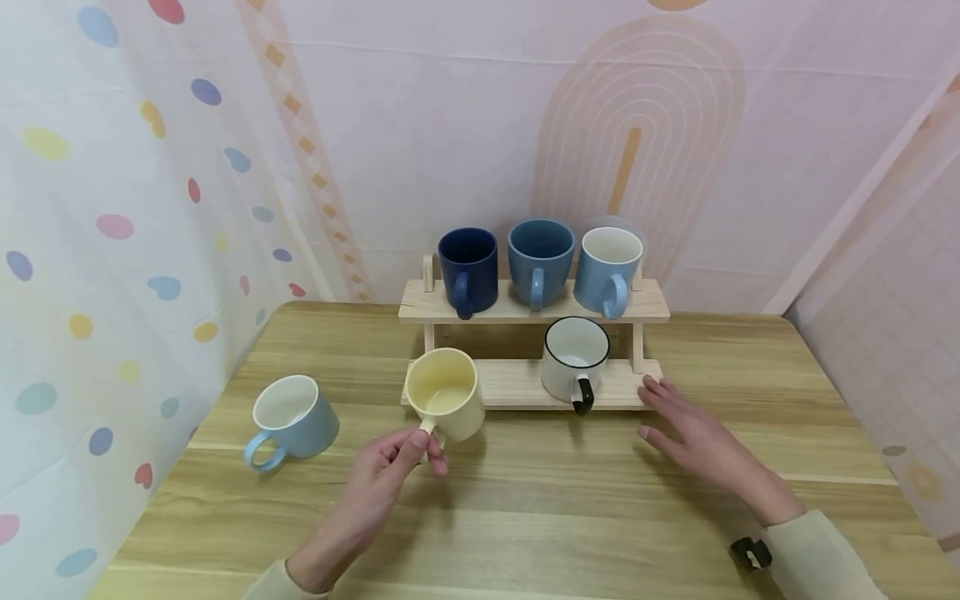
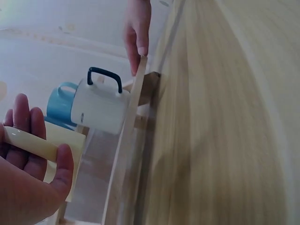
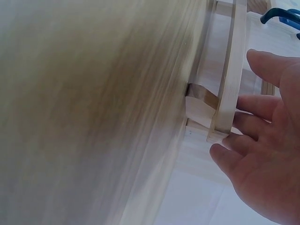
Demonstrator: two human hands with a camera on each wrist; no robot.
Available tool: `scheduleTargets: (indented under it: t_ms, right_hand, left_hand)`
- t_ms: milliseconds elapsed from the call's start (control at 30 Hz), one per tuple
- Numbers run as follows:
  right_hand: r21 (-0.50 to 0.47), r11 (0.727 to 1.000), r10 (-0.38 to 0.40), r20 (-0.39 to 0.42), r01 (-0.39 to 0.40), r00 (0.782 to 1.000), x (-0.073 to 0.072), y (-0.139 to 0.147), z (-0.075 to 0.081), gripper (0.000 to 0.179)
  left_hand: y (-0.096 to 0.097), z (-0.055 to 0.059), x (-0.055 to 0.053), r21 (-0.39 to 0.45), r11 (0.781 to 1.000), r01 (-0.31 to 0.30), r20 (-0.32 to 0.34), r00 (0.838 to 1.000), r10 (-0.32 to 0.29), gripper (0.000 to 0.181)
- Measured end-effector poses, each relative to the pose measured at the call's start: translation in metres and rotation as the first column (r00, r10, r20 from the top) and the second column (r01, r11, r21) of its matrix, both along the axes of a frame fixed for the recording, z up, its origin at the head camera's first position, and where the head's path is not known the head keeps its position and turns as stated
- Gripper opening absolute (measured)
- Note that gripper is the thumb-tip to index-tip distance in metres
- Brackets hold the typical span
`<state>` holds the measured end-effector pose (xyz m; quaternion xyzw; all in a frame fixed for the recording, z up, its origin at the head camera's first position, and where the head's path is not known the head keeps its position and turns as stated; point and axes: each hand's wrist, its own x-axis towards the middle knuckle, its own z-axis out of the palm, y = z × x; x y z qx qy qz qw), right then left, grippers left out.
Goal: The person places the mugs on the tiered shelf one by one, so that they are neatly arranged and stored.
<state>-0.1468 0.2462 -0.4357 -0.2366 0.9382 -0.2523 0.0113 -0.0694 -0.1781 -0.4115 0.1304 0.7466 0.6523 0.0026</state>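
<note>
My left hand (image 1: 381, 477) pinches the handle (image 2: 33, 143) of a pale yellow mug (image 1: 461, 412) between thumb and fingers. The mug is upright, with its opening tipped a little toward the camera, and overlaps the left front of the lower shelf (image 1: 510, 385) in the head view. At the right end of that wooden shelf, my right hand (image 1: 699, 440) has its fingers extended, fingertips right at the edge. A white mug (image 1: 561, 377) with a black rim and black handle stands on the shelf's right half, between the two hands.
On the upper shelf (image 1: 420, 310) stand a dark blue mug (image 1: 483, 279), a medium blue mug (image 1: 555, 271) and a light blue mug (image 1: 591, 279). Another light blue mug (image 1: 311, 429) is on the wooden table (image 1: 525, 517) at left. A curtain (image 1: 420, 125) hangs behind.
</note>
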Motion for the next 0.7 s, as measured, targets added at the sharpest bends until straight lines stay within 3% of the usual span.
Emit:
scheduleTargets:
  t_ms: [433,700]
  right_hand:
    - [0.006,1.0,-0.006,0.003,0.006,1.0,-0.001,0.0,-0.002,0.062]
    - [0.005,1.0,0.003,0.0,-0.003,1.0,-0.002,0.0,-0.002,0.061]
  left_hand:
    - [0.029,0.006,-0.017,0.044,0.997,-0.07,0.057,0.996,0.068,0.034]
    - [0.045,0.005,-0.029,0.042,0.996,-0.084,0.093,0.992,0.08,0.035]
